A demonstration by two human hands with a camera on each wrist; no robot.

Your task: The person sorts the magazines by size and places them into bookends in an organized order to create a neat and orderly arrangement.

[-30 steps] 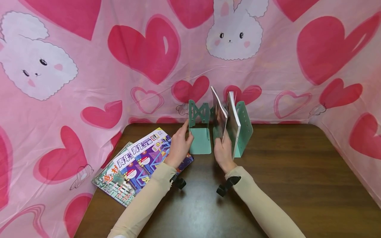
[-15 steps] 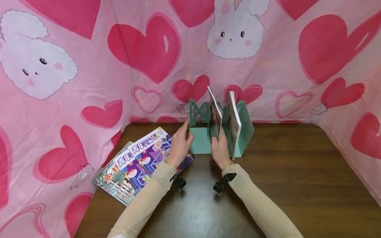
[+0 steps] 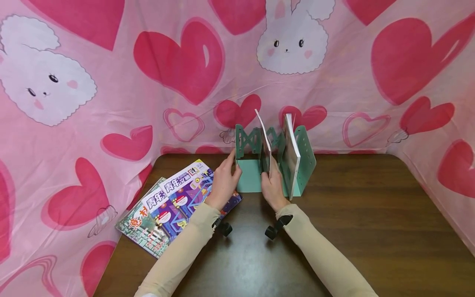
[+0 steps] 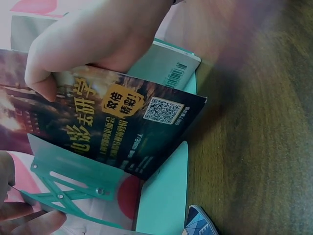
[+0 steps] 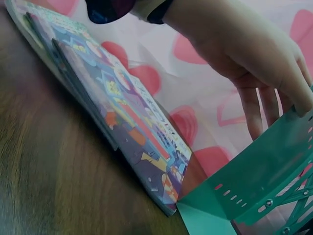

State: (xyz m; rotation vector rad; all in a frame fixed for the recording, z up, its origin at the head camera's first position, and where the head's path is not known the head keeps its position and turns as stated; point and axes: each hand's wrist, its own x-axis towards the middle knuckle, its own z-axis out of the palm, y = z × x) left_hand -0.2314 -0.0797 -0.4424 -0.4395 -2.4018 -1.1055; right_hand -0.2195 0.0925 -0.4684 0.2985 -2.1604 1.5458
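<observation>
A green expandable metal book rack [image 3: 249, 176] stands at the back of the table. My left hand [image 3: 222, 179] holds its left end panel, thumb inside and fingers outside; the right wrist view shows this panel [image 5: 264, 161] up close. Between thumb and fingers my right hand [image 3: 273, 189] grips a dark-covered magazine [image 4: 161, 129], upright against a middle divider. Its cover, with yellow lettering and a QR code, faces left. Another upright magazine [image 3: 293, 154] leans in the right section, beside the right end panel [image 3: 306, 154]. The right fingers behind the held magazine are mostly hidden.
Several magazines [image 3: 185, 185] lie overlapping on the left of the brown wooden table [image 3: 371, 218], close to the left forearm and reaching near the rack's left end. A pink cloth [image 3: 237, 82] with hearts and rabbits hangs behind and at the sides.
My right hand has carried the dark magazine leftward, away from the other upright magazine and to the middle divider. The magazine now stands straighter. My left hand has stayed on the rack's left panel.
</observation>
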